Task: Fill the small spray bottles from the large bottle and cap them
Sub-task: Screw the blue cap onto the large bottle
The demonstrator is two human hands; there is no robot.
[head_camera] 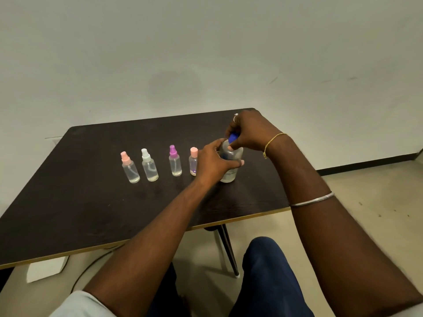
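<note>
The large clear bottle (231,172) stands upright on the dark table (91,202), right of centre. My left hand (214,161) grips its body. My right hand (249,131) pinches the blue cap (233,137) on top of it. Several small spray bottles stand in a row to the left, all capped: a pink-capped one (129,168), a white-capped one (148,165), a purple-capped one (175,162) and another pink-capped one (193,162), partly hidden behind my left hand. Each holds a little clear liquid at the bottom.
The table's near edge (142,239) runs diagonally in front of my knees (267,266). A table leg (229,248) stands beside my right knee. A white box (45,269) and a cable (87,273) lie on the floor under the table. A pale wall rises behind.
</note>
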